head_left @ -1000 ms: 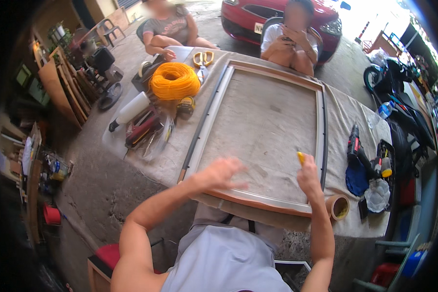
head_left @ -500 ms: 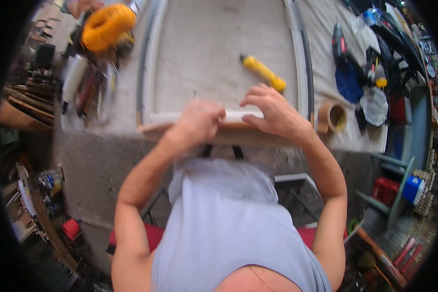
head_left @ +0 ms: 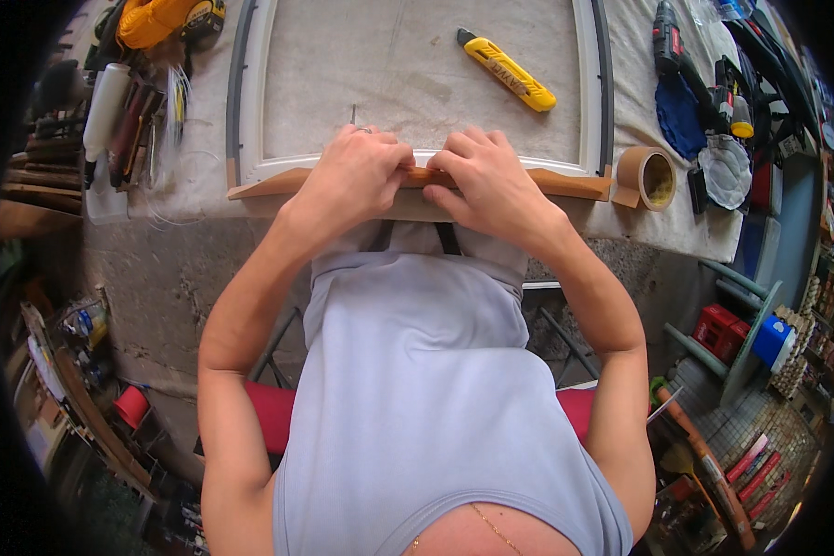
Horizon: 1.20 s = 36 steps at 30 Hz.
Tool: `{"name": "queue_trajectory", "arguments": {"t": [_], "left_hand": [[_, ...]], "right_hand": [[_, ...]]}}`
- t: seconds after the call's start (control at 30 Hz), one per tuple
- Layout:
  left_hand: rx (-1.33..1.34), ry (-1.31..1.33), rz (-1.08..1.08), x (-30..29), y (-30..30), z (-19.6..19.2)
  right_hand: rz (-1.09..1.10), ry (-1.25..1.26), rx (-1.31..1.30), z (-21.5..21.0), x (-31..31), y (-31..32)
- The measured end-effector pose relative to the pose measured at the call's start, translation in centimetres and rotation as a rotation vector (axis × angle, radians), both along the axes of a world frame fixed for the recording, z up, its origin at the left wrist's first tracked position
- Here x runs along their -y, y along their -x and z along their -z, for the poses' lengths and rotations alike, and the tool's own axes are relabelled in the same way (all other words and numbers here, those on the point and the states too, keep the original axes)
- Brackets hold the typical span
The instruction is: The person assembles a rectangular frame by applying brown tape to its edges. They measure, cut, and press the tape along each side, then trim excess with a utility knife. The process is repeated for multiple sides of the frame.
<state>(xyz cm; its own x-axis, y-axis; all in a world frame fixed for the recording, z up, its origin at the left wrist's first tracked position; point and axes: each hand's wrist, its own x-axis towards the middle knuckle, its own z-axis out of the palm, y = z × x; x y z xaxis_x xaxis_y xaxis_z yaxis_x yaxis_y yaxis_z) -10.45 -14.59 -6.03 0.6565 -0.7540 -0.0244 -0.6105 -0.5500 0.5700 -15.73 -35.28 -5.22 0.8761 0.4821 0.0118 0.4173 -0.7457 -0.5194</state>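
Two hands [head_left: 426, 181] on cloth-covered table [head_left: 185, 185]

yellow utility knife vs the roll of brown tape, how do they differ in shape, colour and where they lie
The yellow utility knife is long, slim and bright yellow with dark ends; the roll of brown tape is a round tan ring with an open core. The knife lies slantwise inside the wooden frame, on the mesh; the tape sits outside it, past the frame's right corner, with a loose end sticking out. Neither the left hand nor the right hand touches either; both grip the frame's near edge.

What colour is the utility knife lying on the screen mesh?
Yellow with black ends: the utility knife, clearest in the head view.
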Motion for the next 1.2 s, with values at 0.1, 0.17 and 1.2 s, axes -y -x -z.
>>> {"name": "queue_trajectory", "arguments": {"t": [0.1, 0.17, 1.2], "left_hand": [[-0.019, -0.055, 0.037, -0.1, 0.2, -0.6], [0.021, -0.107, 0.056, -0.2, 0.4, -1.2], [0.214, -0.118, 0.051, 5.9, 1.6, -0.7]], "right_hand": [[-0.018, 0.04, 0.014, 0.2, 0.1, 0.3], [-0.023, 0.083, 0.035, 0.5, 0.0, 0.4], [0.111, 0.114, 0.125, -0.4, 5.3, 1.2]]}}
